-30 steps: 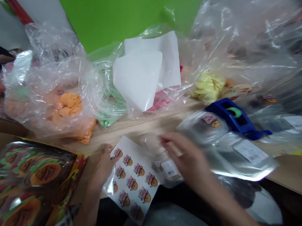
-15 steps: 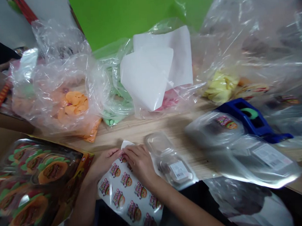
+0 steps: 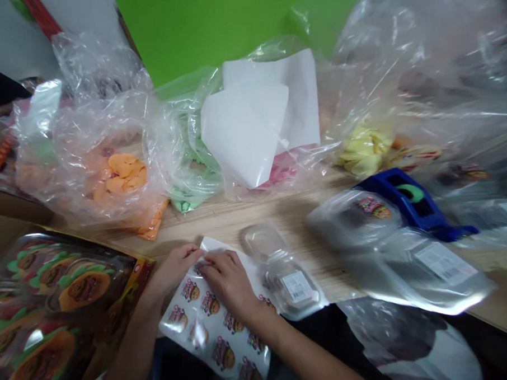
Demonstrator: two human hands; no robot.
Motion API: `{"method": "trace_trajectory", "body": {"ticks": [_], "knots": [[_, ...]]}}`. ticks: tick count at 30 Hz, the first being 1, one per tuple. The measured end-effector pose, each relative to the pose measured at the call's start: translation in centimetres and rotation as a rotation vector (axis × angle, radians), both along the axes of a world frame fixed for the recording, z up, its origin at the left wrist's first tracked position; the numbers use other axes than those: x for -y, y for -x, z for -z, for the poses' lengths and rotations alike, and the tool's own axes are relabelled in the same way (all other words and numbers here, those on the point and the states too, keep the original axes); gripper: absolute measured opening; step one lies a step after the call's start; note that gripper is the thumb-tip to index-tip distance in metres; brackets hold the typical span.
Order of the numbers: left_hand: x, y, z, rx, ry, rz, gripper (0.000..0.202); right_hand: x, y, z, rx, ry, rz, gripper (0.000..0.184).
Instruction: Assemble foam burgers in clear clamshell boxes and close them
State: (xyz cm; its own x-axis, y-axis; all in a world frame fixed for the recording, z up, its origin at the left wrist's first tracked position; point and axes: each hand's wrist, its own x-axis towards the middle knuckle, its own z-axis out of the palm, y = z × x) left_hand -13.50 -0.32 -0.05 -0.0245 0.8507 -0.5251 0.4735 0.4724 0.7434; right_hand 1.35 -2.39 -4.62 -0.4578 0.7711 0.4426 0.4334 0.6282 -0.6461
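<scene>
A white sticker sheet (image 3: 200,310) printed with rows of burger logos slants across the table edge towards me. My left hand (image 3: 175,272) is closed on its upper left edge, thumb and fingers near the top row. Over the upper part of the sheet lies my right hand (image 3: 228,281), its fingers bent and gathered at a sticker there; the fingertips are partly hidden. Right of the sheet, touching or nearly touching it, a small clear plastic clamshell (image 3: 291,283) lies opened out, with a white barcode label on one half.
A box (image 3: 145,267) of packed toy burgers stands at left. Behind are plastic bags with orange pieces (image 3: 126,172), green pieces and yellow pieces (image 3: 365,148), plus white paper (image 3: 246,128). A blue tape dispenser (image 3: 422,205) and larger clear clamshells (image 3: 412,272) lie at right. Someone's arm shows far left.
My hands have drawn slightly apart at the top of the sheet, baring more of its upper white end. The right hand has shifted a little down and left; the view has moved slightly.
</scene>
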Motion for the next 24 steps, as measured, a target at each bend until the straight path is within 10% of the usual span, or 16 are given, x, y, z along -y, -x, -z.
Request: {"method": "trace_trajectory", "body": {"ticks": [7,12,24], "knots": [[-1.0,0.7,1.1,-0.316,-0.196,0.071,0.019,-2.9,-7.2,-4.9,-0.356,0.556,0.211,0.01],[-0.9,-2.9,1.5,-0.564,-0.659,0.199,0.029,-6.6,-11.6,-4.9,-0.414,0.874,0.331,0.04],[0.2,-9.0,1.9,-0.375,-0.917,0.422,0.022,-7.4,-12.1,-3.6,-0.268,0.875,0.271,0.043]]}}
